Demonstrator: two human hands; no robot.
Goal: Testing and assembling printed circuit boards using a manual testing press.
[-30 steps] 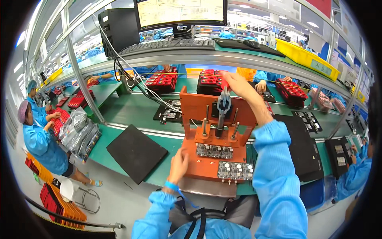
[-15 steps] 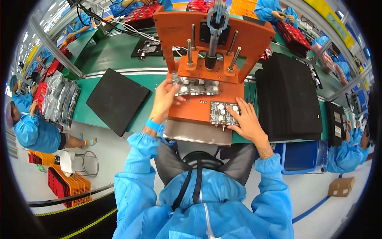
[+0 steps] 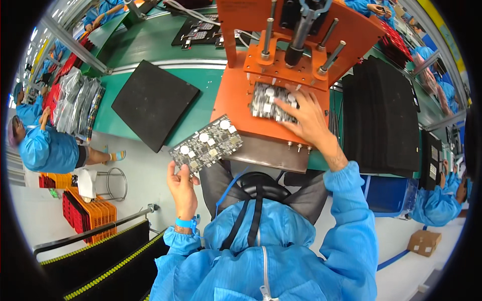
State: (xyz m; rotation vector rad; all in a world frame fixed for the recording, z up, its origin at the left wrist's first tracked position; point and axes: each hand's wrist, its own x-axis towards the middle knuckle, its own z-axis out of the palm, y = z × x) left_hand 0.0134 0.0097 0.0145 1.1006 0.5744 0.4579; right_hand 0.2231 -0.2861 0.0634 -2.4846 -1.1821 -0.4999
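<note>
My left hand (image 3: pixel 182 188) pinches a populated circuit board (image 3: pixel 207 144) by its lower left corner and holds it tilted above the front edge of the bench. On the orange press fixture (image 3: pixel 236 95), a second circuit board (image 3: pixel 268 102) lies in front of and partly below the raised press plate (image 3: pixel 281 70). My right hand (image 3: pixel 307 116) has its fingers on this board's right side, thumb and fingertips over its face. This second board is slightly blurred. Beneath the thumb side of the right wrist, small metal connectors (image 3: pixel 299 147) show at the fixture's front edge.
A black foam pad (image 3: pixel 154 105) rests on the green bench at left, near bagged boards (image 3: pixel 75 108). At right stands a tall stack of black foam sheets (image 3: pixel 381 115), with a blue bin (image 3: pixel 386 194) below. Co-workers (image 3: pixel 45 150) sit around the line.
My left hand has drawn its board out from the press, toward me and to the left. My right hand has moved the other board from the fixture's front right up to the press plate.
</note>
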